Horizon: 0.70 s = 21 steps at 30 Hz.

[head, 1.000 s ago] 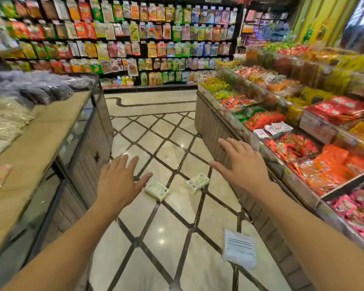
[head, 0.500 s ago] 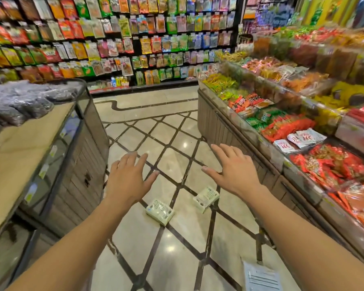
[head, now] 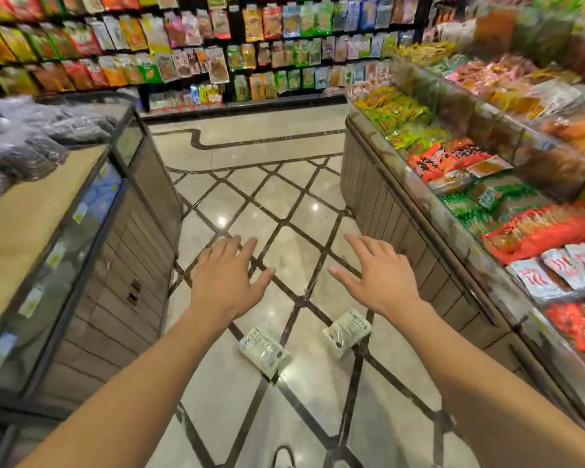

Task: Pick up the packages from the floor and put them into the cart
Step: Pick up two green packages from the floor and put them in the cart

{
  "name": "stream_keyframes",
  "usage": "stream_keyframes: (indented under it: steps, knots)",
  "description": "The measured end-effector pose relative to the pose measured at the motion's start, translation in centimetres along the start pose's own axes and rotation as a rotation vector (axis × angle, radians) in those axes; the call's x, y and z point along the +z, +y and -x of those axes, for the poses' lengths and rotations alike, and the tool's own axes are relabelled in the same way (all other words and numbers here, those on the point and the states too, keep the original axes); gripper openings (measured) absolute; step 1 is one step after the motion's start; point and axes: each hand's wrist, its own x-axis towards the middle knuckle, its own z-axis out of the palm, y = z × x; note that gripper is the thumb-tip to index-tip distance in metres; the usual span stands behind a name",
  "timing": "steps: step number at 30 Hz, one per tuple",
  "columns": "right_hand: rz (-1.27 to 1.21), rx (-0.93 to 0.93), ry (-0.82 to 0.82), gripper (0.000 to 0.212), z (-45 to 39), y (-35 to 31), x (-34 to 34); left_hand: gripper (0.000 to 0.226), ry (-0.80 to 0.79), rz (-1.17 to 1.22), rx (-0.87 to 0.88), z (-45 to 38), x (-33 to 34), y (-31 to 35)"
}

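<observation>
Two small pale green packages lie on the tiled floor of a shop aisle. The left package [head: 264, 352] rests just below and to the right of my left wrist. The right package [head: 347, 332] lies beside my right wrist, partly under it in the view. My left hand [head: 228, 282] and my right hand [head: 375, 276] are stretched out in front of me, palms down, fingers spread, holding nothing. Both hands hover above the floor beyond the packages. No cart is in view.
A wooden display counter [head: 81, 238] with dark bags stands on the left. A long snack bin counter [head: 453, 231] runs along the right. A wall of hanging snack bags [head: 217, 45] closes the far end. A dark curved object [head: 284, 456] shows at the bottom edge.
The view has advanced down the aisle: the two packages have slid from ahead of my hands to beneath my wrists. The white sheet on the floor has left the view. Both hands stay open.
</observation>
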Motion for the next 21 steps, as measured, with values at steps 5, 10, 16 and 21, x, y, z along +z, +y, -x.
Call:
stream_keyframes:
  steps: [5,10,16,21]
  knots:
    - [0.007,0.035,-0.062,0.081,-7.3,1.2,4.4,0.081,-0.074,0.041,0.008,-7.6,5.5,-0.3]
    - [0.049,0.060,-0.192,0.079,-15.1,3.1,10.5,0.079,-0.221,0.056,-0.004,-15.6,12.5,-0.9]
    - [0.075,0.108,-0.358,0.079,-21.7,5.9,19.2,0.079,-0.444,-0.037,0.018,-22.2,21.9,-2.7]
    - [0.000,0.137,-0.517,0.085,-22.7,7.8,30.9,0.075,-0.610,0.037,-0.061,-22.1,32.9,-3.0]
